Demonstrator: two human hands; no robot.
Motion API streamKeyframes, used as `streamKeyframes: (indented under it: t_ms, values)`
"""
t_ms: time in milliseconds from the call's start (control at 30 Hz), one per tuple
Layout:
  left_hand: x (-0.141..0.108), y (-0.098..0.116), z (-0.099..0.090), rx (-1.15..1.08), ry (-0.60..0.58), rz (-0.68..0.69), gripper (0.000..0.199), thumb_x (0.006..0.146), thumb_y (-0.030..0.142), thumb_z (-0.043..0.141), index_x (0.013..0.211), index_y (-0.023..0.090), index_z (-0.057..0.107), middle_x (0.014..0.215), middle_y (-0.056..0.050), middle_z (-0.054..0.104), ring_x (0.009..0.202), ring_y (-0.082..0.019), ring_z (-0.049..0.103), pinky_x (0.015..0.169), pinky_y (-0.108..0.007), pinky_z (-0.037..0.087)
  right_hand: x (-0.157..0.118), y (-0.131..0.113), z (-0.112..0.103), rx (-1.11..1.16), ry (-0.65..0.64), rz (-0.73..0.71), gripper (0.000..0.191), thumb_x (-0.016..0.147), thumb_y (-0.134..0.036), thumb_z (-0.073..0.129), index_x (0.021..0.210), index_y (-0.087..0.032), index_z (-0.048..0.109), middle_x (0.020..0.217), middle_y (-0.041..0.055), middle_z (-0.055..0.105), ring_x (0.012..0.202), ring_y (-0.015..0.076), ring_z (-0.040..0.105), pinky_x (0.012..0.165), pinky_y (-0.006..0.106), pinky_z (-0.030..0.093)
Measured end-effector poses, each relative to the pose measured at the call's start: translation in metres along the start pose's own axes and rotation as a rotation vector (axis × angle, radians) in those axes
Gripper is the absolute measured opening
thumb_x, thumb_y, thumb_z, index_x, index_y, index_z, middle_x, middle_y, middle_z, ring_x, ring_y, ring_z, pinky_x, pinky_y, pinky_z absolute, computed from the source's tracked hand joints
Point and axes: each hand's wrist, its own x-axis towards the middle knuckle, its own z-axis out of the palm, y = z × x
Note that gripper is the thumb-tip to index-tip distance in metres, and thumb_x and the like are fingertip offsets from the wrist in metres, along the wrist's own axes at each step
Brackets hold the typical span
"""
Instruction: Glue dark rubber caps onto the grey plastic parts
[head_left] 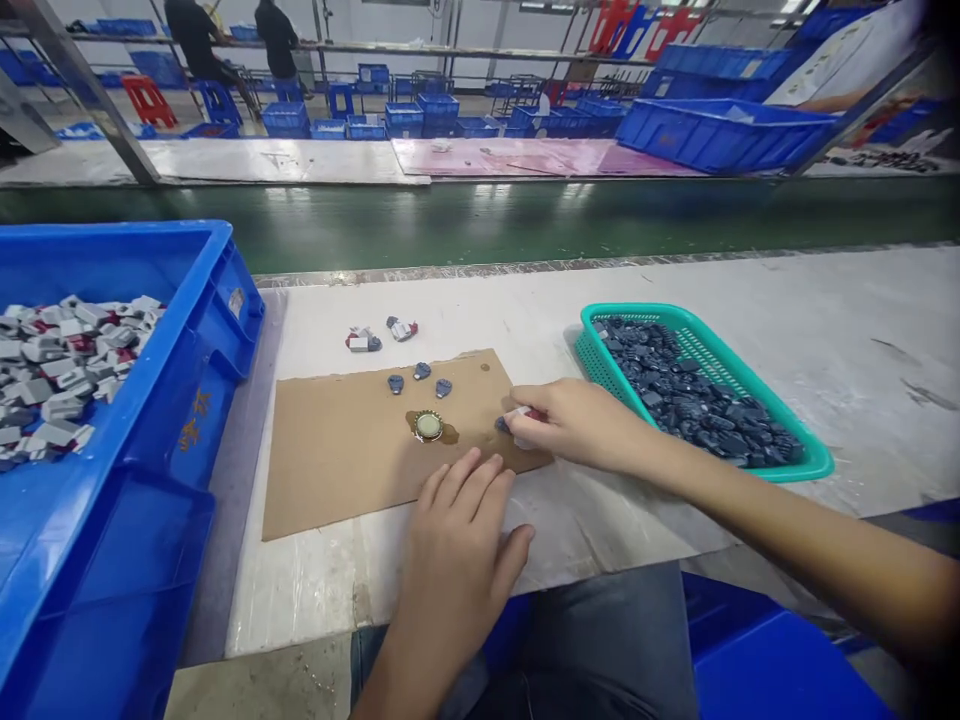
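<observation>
On the counter (862, 370), a blue crate (225, 270) of gray-and-red pieces stands left of the cardboard sheet (330, 450); a green basket (750, 385) of dark pieces sits right. The right hand (566, 425) pinches a small white-and-red piece (525, 412) between its fingers over the cardboard's right end. The left hand (457, 530) rests at the near edge, fingers slightly spread, below a bottle cap (428, 427).

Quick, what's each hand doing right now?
Left hand: open, fingers spread, resting at the cardboard's near edge, holding nothing visible.
Right hand: closed, pinching a small red-and-white piece.
</observation>
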Motion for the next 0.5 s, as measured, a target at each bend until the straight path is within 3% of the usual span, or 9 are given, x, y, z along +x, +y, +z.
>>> streamKeyframes:
  t_ms: [133, 233, 367, 500]
  values:
    - [-0.001, -0.002, 0.000, -0.003, -0.107, -0.014, 0.039, 0.085, 0.031, 0.043, 0.121, 0.015, 0.044, 0.129, -0.006, 0.050, 0.123, -0.021, 0.037, 0.103, -0.043, 0.028, 0.011, -0.003, -0.007, -0.049, -0.123, -0.076, 0.025, 0.076, -0.032, 0.043, 0.056, -0.017, 0.038, 0.045, -0.0007, 0.041, 0.043, 0.0110, 0.035, 0.045, 0.024, 0.018]
    - [-0.001, -0.004, 0.002, 0.004, -0.143, -0.025, 0.038, 0.085, 0.031, 0.043, 0.119, 0.015, 0.045, 0.132, -0.006, 0.047, 0.125, -0.022, 0.034, 0.104, -0.043, 0.026, 0.017, -0.005, -0.009, -0.107, -0.196, -0.121, 0.029, 0.082, -0.035, 0.038, 0.060, -0.017, 0.043, 0.048, 0.0006, 0.045, 0.045, 0.0114, 0.039, 0.046, 0.023, 0.020]
    - [-0.001, -0.005, 0.004, -0.016, -0.138, -0.030, 0.038, 0.085, 0.032, 0.042, 0.119, 0.015, 0.045, 0.132, -0.006, 0.046, 0.125, -0.021, 0.035, 0.104, -0.042, 0.026, 0.019, -0.003, -0.008, -0.076, -0.264, -0.136, 0.035, 0.089, -0.037, 0.029, 0.069, -0.016, 0.048, 0.056, 0.0028, 0.052, 0.051, 0.0129, 0.046, 0.050, 0.023, 0.025]
    - [-0.002, -0.006, 0.007, -0.057, -0.087, -0.043, 0.039, 0.084, 0.033, 0.044, 0.118, 0.015, 0.046, 0.129, -0.007, 0.050, 0.122, -0.022, 0.038, 0.103, -0.043, 0.030, 0.019, 0.003, -0.005, 0.124, -0.306, -0.141, 0.034, 0.090, -0.037, 0.028, 0.072, -0.016, 0.047, 0.058, 0.0019, 0.052, 0.052, 0.0128, 0.045, 0.052, 0.024, 0.029]
